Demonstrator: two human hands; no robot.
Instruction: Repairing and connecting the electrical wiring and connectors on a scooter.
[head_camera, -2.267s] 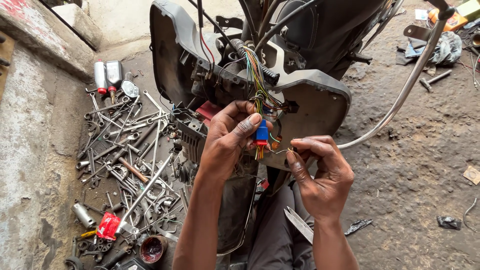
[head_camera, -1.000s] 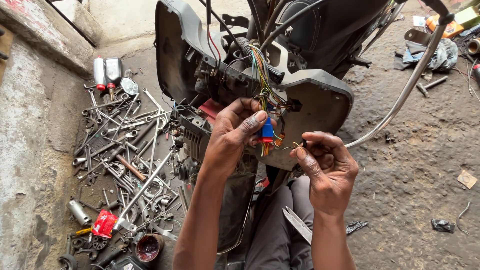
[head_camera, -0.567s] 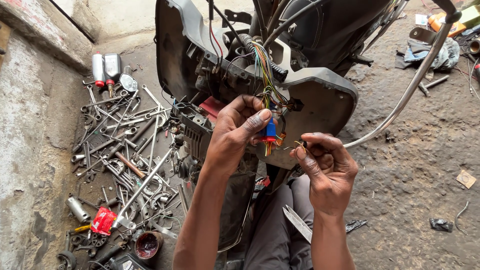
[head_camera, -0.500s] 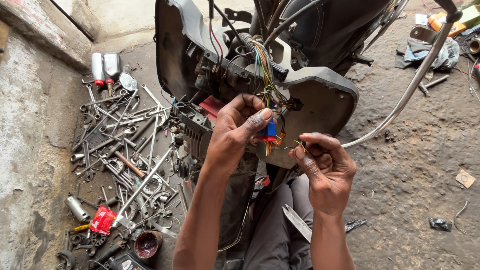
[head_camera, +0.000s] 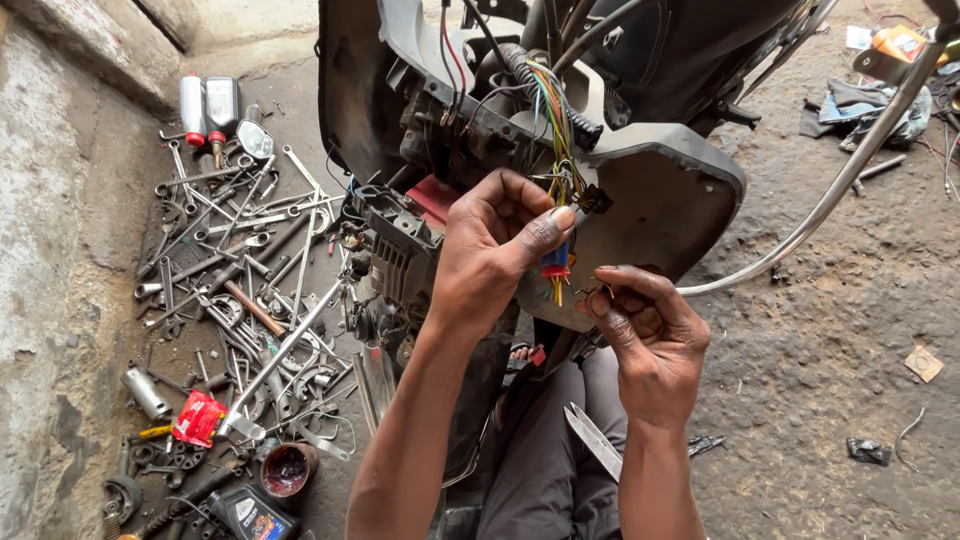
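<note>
A bundle of coloured wires hangs from the stripped front of a black scooter. My left hand grips the bundle near its lower end, thumb pressed on a blue and red wrapped section. Bare wire ends stick out below it. My right hand is just right of those ends, fingers curled and pinching a thin wire tip. Scissors lie on my lap under the right wrist.
Several spanners and wrenches lie spread on the ground at left, with two spray cans, a red packet, a small tin and an oil bottle. A chrome tube curves off right. Rags lie far right.
My hands have stayed on the wire bundle. The right hand has moved slightly closer to the wire ends and the view has shifted a little.
</note>
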